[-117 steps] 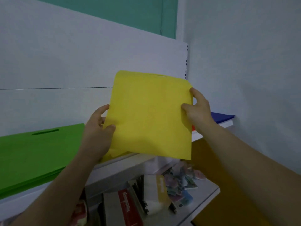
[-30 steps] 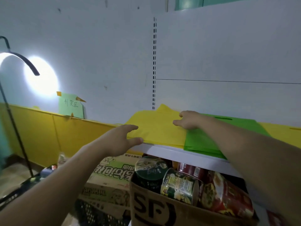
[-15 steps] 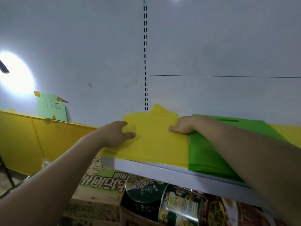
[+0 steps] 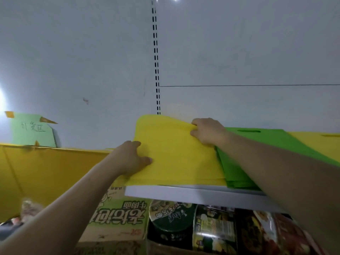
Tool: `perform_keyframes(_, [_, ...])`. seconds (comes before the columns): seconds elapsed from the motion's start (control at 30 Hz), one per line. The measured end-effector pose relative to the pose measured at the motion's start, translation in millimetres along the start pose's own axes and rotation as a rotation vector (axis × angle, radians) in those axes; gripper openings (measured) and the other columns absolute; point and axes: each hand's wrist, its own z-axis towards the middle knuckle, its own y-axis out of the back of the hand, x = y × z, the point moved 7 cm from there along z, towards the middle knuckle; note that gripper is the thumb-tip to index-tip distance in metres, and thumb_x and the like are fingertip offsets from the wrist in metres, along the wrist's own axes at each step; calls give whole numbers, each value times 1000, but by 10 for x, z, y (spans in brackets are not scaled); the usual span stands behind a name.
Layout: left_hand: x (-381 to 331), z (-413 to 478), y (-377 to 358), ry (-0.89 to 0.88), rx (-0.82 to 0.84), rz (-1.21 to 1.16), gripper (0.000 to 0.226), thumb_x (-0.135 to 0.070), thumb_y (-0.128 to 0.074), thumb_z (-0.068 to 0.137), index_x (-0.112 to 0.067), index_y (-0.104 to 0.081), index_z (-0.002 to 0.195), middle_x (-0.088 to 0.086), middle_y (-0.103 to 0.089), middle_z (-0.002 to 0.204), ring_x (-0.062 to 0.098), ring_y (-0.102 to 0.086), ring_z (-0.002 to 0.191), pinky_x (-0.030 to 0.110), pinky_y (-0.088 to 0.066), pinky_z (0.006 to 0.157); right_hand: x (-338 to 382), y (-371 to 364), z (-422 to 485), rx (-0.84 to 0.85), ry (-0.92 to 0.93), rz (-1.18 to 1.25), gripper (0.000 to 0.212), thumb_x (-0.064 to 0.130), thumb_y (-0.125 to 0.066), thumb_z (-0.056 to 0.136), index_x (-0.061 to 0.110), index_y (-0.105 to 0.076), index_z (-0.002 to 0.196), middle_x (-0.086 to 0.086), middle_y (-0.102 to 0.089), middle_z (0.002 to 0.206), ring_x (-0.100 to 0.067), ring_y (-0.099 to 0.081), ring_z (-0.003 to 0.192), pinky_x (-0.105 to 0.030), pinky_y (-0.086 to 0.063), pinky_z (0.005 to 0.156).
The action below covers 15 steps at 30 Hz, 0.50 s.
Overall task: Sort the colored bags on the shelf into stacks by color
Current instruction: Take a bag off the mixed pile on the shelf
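Since half a second ago both hands have closed on the yellow bag (image 4: 174, 153), and its far edge now curls up against the wall. My left hand (image 4: 131, 159) grips its left edge, thumb on top; my right hand (image 4: 207, 131) pinches its far right corner. The bag lies on the shelf (image 4: 184, 195). I count two yellow lots, this bag and a far yellow pile (image 4: 316, 142), with one green stack (image 4: 276, 144) between them, touching the bag. My right forearm hides part of the green. Below sit a noodle carton (image 4: 119, 218) and cups (image 4: 171, 216).
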Motion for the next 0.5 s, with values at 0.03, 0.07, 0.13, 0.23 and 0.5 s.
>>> perform_keyframes(0.03, [43, -11, 25, 10, -18, -26, 81, -52, -59, 85, -18, -21, 149, 6, -24, 154, 27, -32, 136, 37, -32, 106, 14, 47, -31, -29, -10, 37, 40, 37, -44, 98, 18, -47, 133, -10, -56, 127, -27, -53, 110, -30, -38, 77])
perform_keyframes(0.07, [84, -22, 51, 19, -33, -60, 83, -50, -60, 85, -18, -19, 149, 7, -24, 154, 27, -32, 136, 37, -33, 106, 25, 101, -67, -61, -26, 84, 41, 38, -43, 98, 19, -46, 134, -10, -56, 128, -28, -53, 111, -31, -39, 79])
perform_keyframes(0.13, [172, -40, 103, 31, -63, -149, 84, -45, -63, 85, -17, -18, 149, 8, -24, 153, 29, -33, 135, 38, -34, 104, 36, 201, -140, -133, -61, 227, 40, 39, -45, 98, 20, -48, 133, -11, -57, 126, -29, -53, 110, -33, -42, 84])
perform_keyframes(0.23, [300, -76, 188, 41, -141, -309, 83, -35, -67, 85, -18, -18, 149, 9, -26, 153, 31, -33, 134, 40, -36, 101, 90, 342, -282, -258, -71, 468, 34, 38, -52, 96, 22, -53, 126, -6, -60, 118, -24, -56, 102, -31, -44, 82])
perform_keyframes(0.5, [533, -306, 410, -91, -313, -793, 64, -7, -59, 90, -27, -31, 145, 7, -45, 135, 29, -50, 105, 44, -48, 81, 225, 676, -734, -564, -171, 844, 33, 24, -64, 90, 19, -61, 122, 12, -54, 111, -7, -50, 106, -21, -38, 90])
